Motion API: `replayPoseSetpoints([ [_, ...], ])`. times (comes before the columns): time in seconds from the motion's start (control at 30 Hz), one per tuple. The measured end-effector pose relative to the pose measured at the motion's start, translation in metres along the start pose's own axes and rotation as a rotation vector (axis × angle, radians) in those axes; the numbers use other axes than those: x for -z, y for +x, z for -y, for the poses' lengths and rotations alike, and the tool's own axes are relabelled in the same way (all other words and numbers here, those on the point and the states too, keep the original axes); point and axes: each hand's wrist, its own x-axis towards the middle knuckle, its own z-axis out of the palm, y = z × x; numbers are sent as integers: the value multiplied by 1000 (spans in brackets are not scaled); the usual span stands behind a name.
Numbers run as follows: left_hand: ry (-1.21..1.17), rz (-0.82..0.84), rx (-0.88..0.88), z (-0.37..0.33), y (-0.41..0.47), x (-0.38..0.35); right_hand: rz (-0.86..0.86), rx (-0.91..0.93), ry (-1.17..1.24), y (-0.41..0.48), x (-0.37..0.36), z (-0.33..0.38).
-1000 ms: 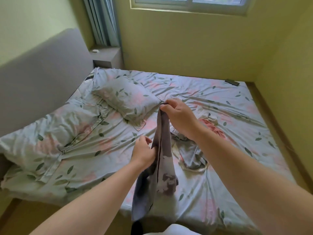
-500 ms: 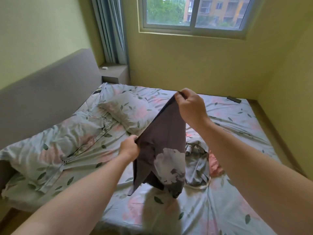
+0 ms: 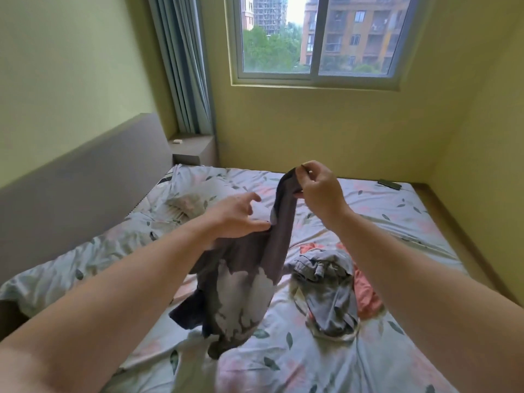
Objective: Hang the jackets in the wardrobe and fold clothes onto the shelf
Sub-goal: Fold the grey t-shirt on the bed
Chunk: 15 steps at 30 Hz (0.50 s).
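A dark grey garment (image 3: 243,282) with a pale print hangs in the air over the bed (image 3: 297,361). My right hand (image 3: 319,191) pinches its top edge and holds it up. My left hand (image 3: 236,218) is lower and to the left, fingers spread and fairly straight, thumb side touching the garment's upper fold. On the sheet to the right lie a crumpled grey garment (image 3: 329,293) and an orange one (image 3: 365,290) partly under it.
A pillow (image 3: 192,205) lies near the grey headboard (image 3: 82,180) at left. A small ledge (image 3: 192,146) stands in the corner by the curtain (image 3: 184,66). A dark flat object (image 3: 390,184) rests on the bed's far right edge. The window (image 3: 314,41) is ahead.
My left hand has let go of the garment's lower corner and opened, moving up toward the right hand. The fabric now hangs narrower. The view has tilted up.
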Motion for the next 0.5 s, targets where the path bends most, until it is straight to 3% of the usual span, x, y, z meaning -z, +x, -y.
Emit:
replayPoseSetpoints([
  [0.07, -135, 32, -60, -17, -2, -10, 65, 61, -23, -2, -13, 11],
  [0.27, -174, -214, -40, -28, 12, -12, 113, 85, -7, -3, -21, 10],
  [0.4, -506, -282, 130, -41, 20, 4, 54, -12, -24, -14, -17, 3],
  [0.5, -748, -389, 222, -50, 27, 16, 198, -146, -178, -31, -14, -17],
])
